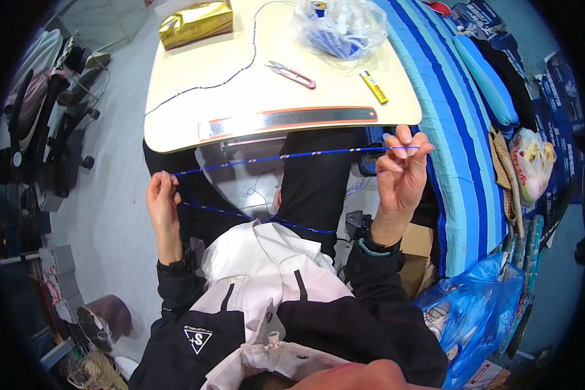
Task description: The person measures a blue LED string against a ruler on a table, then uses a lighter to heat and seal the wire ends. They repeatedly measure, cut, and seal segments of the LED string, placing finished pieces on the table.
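Note:
A blue beaded cord (273,158) with small light beads at intervals is stretched nearly straight across my lap, just off the table's near edge. My left hand (164,208) pinches it at the left, fingers closed. At the right my right hand (400,179) grips the other end of the stretch between thumb and fingers, some fingers raised. From the left hand more of the cord sags back over my lap. A metal ruler (305,117) with an orange-red border lies along the near edge of the cream table (175,133), beyond the cord.
On the table are pink-handled thread snips (297,77), a yellow lighter (374,87), a gold box (196,26), a clear plastic bag (344,32) with blue contents, and another strand of beaded cord (224,83). A blue-striped bed (458,162) borders the right; a blue bag (478,302) sits lower right.

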Demonstrator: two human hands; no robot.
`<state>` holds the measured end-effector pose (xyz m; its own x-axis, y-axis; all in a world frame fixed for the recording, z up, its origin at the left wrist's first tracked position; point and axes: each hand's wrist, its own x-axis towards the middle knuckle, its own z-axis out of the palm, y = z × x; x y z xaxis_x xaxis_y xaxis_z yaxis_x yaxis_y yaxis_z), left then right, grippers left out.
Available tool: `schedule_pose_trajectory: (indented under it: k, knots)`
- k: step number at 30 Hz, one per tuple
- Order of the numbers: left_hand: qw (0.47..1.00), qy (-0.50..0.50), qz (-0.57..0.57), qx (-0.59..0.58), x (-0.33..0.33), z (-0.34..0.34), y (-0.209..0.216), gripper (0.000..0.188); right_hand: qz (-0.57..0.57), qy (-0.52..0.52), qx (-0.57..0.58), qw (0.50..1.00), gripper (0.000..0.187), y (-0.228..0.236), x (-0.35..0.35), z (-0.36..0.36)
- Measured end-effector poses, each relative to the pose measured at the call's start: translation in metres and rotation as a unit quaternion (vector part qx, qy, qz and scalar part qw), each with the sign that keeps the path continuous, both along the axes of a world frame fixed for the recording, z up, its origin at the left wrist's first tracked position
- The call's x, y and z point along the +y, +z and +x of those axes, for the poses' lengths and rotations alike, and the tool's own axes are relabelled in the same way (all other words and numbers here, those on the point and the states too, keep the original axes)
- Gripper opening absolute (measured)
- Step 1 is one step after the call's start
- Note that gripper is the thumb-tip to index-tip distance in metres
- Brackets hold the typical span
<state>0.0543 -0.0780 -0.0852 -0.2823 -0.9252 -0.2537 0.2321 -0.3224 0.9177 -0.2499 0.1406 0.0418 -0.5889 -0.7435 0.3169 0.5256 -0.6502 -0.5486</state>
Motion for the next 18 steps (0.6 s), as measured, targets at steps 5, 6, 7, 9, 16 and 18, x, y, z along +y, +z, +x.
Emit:
schedule_pose_trajectory:
  k: [5,6,7,9,16,18]
  knots:
    - [0.998,-0.038,0.048,0.004,0.004,-0.006,-0.021,0.017,0.027,-0.093,0.103,0.990,0.023,0.016,-0.004,0.008]
    - [0.998,-0.043,0.047,0.006,0.004,-0.006,-0.022,0.018,0.030,-0.097,0.103,0.989,0.023,0.016,-0.005,0.008]
    - [0.998,-0.045,0.047,0.009,0.004,-0.007,-0.023,0.018,0.034,-0.101,0.103,0.989,0.022,0.016,-0.005,0.009]
    - [0.998,-0.043,0.042,0.012,0.004,-0.007,-0.024,0.019,0.038,-0.115,0.092,0.988,0.020,0.015,-0.005,0.009]
    - [0.999,-0.030,0.040,0.019,0.005,-0.006,-0.019,0.019,0.083,-0.127,0.086,0.985,0.018,0.009,-0.004,0.007]
    - [0.999,-0.029,0.042,0.019,0.005,-0.006,-0.019,0.019,0.090,-0.134,0.093,0.983,0.019,0.009,-0.004,0.007]
